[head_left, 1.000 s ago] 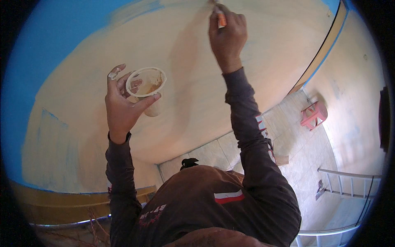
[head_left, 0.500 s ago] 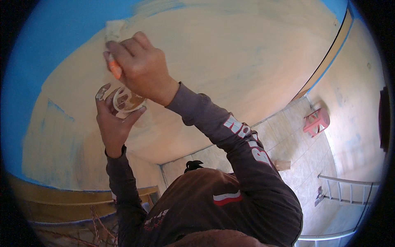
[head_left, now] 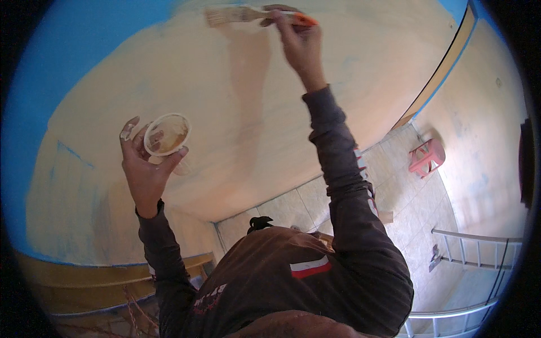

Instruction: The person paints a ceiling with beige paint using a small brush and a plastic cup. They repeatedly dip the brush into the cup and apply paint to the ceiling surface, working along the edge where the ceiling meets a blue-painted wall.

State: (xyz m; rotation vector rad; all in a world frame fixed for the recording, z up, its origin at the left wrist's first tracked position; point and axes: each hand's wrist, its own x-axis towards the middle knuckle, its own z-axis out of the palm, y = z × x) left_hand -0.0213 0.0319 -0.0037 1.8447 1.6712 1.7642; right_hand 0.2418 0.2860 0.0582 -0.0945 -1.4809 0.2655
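Observation:
My left hand [head_left: 145,169] grips a small round plastic cup [head_left: 166,135] with beige paint in it, held up at the left. My right hand [head_left: 297,40] is raised high and holds a paintbrush [head_left: 248,14] with an orange handle; its bristles lie against the cream wall [head_left: 236,112] near the top. The wall is cream in the middle, with blue paint [head_left: 67,56] left along its upper left edge.
A red plastic stool [head_left: 426,156] stands on the tiled floor [head_left: 406,203] far below at the right. A metal ladder or railing [head_left: 479,248] shows at the lower right. A yellow and blue band [head_left: 434,79] runs along the wall's base.
My right hand left the cup, where the brush was dipped, and swung up to the wall's top. The left hand with the cup dropped slightly lower.

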